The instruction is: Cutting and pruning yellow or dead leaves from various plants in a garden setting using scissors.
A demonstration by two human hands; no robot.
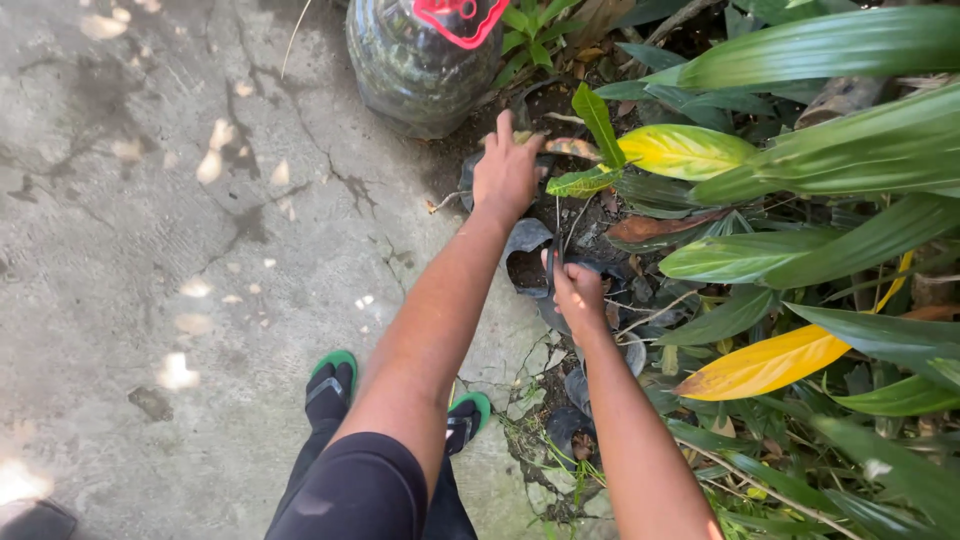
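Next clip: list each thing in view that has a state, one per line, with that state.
left hand: reaching forward, fingers spread on the rim of a black nursery bag
right hand: gripping the edge of a nearer black nursery bag
nearer black nursery bag: open, soil inside
large plastic bag: full, standing upright
yellow leaf: discoloured, attached among green leaves
concrete floor: cracked, dry

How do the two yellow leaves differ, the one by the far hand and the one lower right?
The upper yellow leaf is pale yellow-green with green edges; the lower yellow leaf is deep orange-yellow all over. The upper one is broad and oval, the lower one longer and tapering to a point. The upper lies just right of the left hand; the lower sits right of the right hand, apart from it. Both grow among green leaves.
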